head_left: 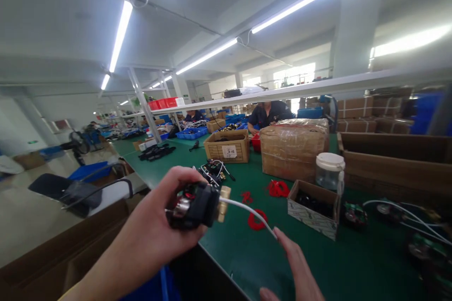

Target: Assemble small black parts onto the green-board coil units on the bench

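The left hand (155,214) gripped a compact black plastic housing (197,204) with a gold-coloured metal fitting (224,203) above the green tabletop (252,256). A thin white cable (249,208) ran right to the right hand (300,268), its thumb and index finger wide apart.

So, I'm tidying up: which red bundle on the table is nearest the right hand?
The red ring crossed in view by the white cable. The small red tangle and larger red heap lie farther from the right hand.
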The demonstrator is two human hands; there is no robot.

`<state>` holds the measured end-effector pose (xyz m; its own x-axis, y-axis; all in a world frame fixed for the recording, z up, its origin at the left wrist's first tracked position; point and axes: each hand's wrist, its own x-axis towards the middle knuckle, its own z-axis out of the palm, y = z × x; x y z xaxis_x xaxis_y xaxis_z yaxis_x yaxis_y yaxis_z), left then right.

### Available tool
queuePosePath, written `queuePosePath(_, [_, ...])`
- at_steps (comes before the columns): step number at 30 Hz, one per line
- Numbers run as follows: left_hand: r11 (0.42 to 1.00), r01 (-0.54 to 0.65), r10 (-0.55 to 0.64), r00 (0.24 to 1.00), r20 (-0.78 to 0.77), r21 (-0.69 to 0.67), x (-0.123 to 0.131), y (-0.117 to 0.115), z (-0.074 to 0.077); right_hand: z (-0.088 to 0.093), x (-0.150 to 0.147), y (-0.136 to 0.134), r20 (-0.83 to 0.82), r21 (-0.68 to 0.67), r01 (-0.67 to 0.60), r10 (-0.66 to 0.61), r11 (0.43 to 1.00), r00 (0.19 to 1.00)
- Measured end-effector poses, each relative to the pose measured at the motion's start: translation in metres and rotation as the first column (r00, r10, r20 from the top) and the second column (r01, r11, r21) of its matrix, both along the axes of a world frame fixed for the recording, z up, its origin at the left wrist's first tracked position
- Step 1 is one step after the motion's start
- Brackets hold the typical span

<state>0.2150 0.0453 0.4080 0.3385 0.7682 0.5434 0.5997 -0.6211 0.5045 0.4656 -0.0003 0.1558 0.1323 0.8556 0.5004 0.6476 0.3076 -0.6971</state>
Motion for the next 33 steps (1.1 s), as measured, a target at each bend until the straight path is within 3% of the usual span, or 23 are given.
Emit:
queuePosePath(3, [0.975, 0.207, -0.209, 0.978, -0.012, -0.082, 0.033, -0.004, -0.012, 0.012, 0.025, -0.005, 0.030, -0.036, 0.003, -0.002, 0.999, 1.000])
queuePosePath(7, [0.898, 0.402, -0.410, 0.912, -0.008, -0.181, 0.068, 0.006, -0.029, 0.029, 0.070, -0.034, -0.070, -0.160, 0.053, -0.065, 0.986, 0.995])
queuePosePath(10, [0.840, 0.500, -0.513, 0.859, -0.008, -0.209, 0.092, 0.021, -0.050, 0.047, 0.104, -0.064, -0.026, -0.019, 0.312, -0.313, 0.950, 0.950])
queuePosePath(13, [0.796, 0.567, -0.589, 0.806, -0.054, -0.213, 0.117, 0.037, -0.083, 0.059, 0.131, -0.088, 0.058, 0.058, 0.502, -0.505, 0.863, 0.861])
queuePosePath(18, [0.709, 0.666, -0.705, 0.668, -0.238, -0.233, 0.160, 0.055, -0.156, 0.049, 0.146, -0.094, 0.313, -0.045, 0.611, -0.569, 0.790, 0.760])
queuePosePath(21, [0.678, 0.704, -0.718, 0.576, -0.389, -0.210, 0.184, 0.059, -0.191, 0.038, 0.136, -0.082, 0.526, -0.071, 0.659, -0.533, 0.749, 0.663])
queuePosePath(24, [0.638, 0.757, -0.715, 0.516, -0.472, -0.139, 0.201, 0.063, -0.212, 0.030, 0.126, -0.070, 0.658, -0.110, 0.651, -0.435, 0.751, 0.614])
queuePosePath(29, [0.594, 0.804, -0.733, 0.521, -0.436, -0.038, 0.207, 0.068, -0.229, 0.013, 0.121, -0.069, 0.720, -0.204, 0.665, -0.350, 0.718, 0.599])
queuePosePath(33, [0.756, 0.649, -0.649, 0.721, -0.244, -0.092, 0.199, 0.053, -0.241, -0.005, 0.122, -0.077, 0.730, -0.187, 0.692, -0.373, 0.697, 0.573])
